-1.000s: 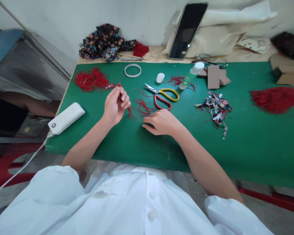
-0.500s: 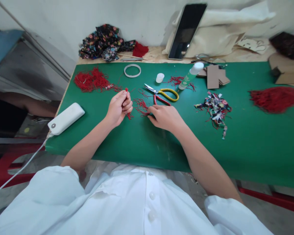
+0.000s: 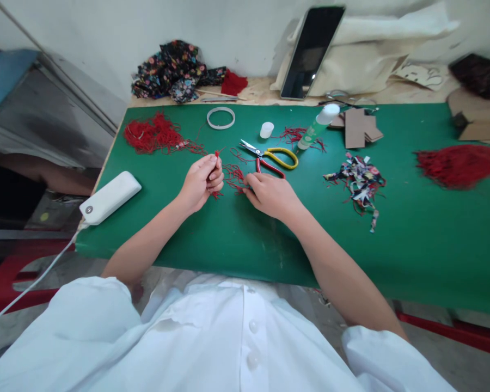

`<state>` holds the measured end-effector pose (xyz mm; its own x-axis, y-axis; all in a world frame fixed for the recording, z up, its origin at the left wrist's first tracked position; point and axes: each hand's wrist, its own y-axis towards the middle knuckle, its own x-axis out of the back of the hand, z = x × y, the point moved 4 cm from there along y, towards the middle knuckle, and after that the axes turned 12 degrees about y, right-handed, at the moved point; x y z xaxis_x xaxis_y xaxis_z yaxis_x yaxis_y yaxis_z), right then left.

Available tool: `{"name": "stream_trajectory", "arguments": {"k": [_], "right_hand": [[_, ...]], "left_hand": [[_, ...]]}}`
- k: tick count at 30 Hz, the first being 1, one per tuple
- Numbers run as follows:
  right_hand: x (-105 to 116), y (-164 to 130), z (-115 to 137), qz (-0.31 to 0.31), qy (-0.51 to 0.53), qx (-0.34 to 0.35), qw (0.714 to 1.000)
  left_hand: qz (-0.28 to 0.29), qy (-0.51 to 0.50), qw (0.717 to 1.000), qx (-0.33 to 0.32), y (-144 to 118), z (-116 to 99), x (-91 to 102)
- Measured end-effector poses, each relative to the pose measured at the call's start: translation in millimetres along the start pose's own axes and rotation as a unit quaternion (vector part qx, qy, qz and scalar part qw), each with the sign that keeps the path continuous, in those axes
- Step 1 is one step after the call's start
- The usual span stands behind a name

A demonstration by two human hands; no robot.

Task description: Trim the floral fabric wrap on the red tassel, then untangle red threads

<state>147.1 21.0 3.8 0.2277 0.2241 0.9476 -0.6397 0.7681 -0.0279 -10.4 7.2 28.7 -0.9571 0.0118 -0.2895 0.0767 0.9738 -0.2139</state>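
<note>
Green cloth tabletop (image 3: 412,234) against a white wall. Left hand (image 3: 200,182) curled tight, pinching a small bunch of red threads (image 3: 216,155) just above the cloth. Right hand (image 3: 269,195) close beside, fingers pressed down on loose red threads (image 3: 233,175). Yellow and red scissors (image 3: 269,158) lying just behind.

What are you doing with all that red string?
A person in a white shirt sits at a green table. The left hand pinches a little bundle of red threads upright, and the right hand reaches into the loose red threads lying between the hands. Scissors with one yellow and one red handle lie just behind, untouched, near a glue bottle.
</note>
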Motion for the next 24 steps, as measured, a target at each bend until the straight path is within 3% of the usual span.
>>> {"name": "stream_trajectory", "arguments": {"k": [7,14,24], "right_hand": [[-7.5,3.5,2.1,0.003,0.023,-0.001,1.000],[0.8,1.0,-2.0,-0.093,0.142,0.033,0.985],[9.2,1.7,-7.8,-0.252,0.357,0.089,0.895]], "left_hand": [[0.009,0.008,1.000,0.002,0.8,2.8,-0.1],[0.015,0.019,1.000,0.009,0.6,4.2,-1.7],[0.028,0.038,0.999,0.013,1.2,9.4,-2.5]]}}
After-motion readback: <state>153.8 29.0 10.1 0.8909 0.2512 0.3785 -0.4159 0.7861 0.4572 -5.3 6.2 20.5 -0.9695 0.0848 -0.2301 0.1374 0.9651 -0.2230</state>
